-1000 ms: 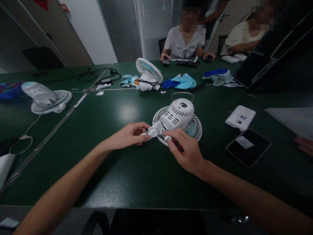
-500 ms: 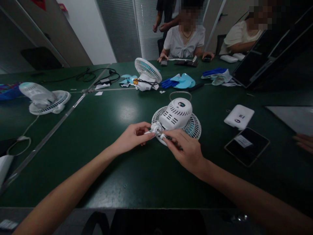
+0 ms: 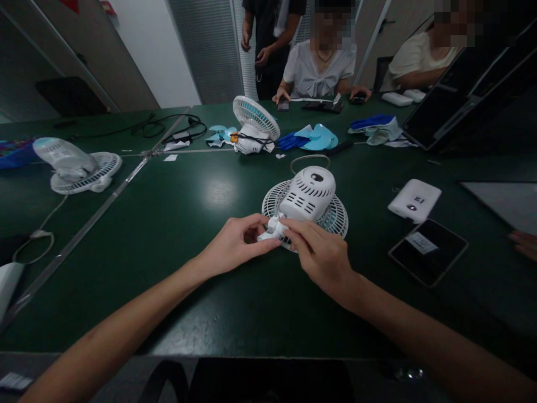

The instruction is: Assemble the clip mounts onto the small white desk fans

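A small white fan (image 3: pixel 308 197) lies face down on the green table (image 3: pixel 176 224), its motor housing up and its grille against the tabletop. My left hand (image 3: pixel 235 246) pinches the fan's white hinge bracket (image 3: pixel 272 229) at the near edge of the housing. My right hand (image 3: pixel 321 257) meets it from the right, fingers closed on the same bracket, with a dark slim tool partly hidden under the fingers. A thin metal ring (image 3: pixel 309 161) lies just behind the fan.
Another white fan (image 3: pixel 75 165) lies at the left, a third (image 3: pixel 255 126) stands at the back with blue blades (image 3: pixel 314 139) beside it. A white box (image 3: pixel 414 198) and a dark phone (image 3: pixel 428 252) lie at the right. People sit and stand across the table.
Both hands have closed in tighter on the bracket, and the fan has shifted slightly. A standing person has come into view at the back.
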Available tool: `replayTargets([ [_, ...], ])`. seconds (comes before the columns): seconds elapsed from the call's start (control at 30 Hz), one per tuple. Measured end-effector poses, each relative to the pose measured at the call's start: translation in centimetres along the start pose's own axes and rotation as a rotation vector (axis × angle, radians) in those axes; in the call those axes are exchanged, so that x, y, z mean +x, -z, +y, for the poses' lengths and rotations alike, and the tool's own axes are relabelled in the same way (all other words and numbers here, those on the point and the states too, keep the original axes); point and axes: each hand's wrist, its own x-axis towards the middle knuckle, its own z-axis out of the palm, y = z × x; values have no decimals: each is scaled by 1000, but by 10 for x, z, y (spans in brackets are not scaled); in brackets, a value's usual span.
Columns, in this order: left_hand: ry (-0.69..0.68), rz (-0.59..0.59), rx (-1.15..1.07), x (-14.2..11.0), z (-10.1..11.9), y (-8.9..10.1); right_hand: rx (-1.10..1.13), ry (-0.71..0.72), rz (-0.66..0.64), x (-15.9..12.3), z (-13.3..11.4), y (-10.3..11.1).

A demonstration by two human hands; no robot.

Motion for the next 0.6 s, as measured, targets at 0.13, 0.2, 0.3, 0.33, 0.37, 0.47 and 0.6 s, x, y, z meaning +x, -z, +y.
replayTargets([
  [0.13, -4, 14, 9, 1, -2, 0, 129, -80, 0, 1, -1, -5],
  [0.2, 1, 28, 4, 1, -3, 0, 107, -66, -20, 0, 0, -4],
  [0.3, 12, 30, -29, 2, -4, -1, 9, -15, -62, -2, 4, 2],
  [0.33, 14, 26, -36, 2, -3, -1, -16, 3, -70, -2, 5, 4],
  [0.37, 13, 21, -40, 2, -3, -1, -36, 20, -69, -2, 5, 6],
  [0.47, 2, 16, -29, 2, -3, 0, -86, 63, -29, 1, 5, 8],
  [0.6, -6, 36, 15, 2, -6, 2, -191, 110, -47, 6, 2, 11],
])
